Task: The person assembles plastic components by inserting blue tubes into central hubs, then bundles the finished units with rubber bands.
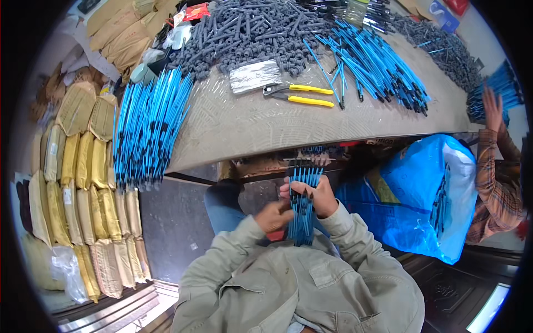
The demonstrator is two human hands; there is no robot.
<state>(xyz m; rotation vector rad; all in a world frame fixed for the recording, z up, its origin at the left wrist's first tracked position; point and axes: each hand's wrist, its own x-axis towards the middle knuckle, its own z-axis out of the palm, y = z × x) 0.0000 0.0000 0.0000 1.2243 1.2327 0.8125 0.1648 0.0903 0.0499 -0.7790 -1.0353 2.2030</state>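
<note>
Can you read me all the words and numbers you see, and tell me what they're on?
I can't copy words out, but here's where I see print:
Blue box: a big white mark, not copied.
Dark package under the table: pale letters, partly hidden.
Paper pack: faint marks, too small to read.
White label on another pack: too small to read.
Red packet: too blurred to read.
</note>
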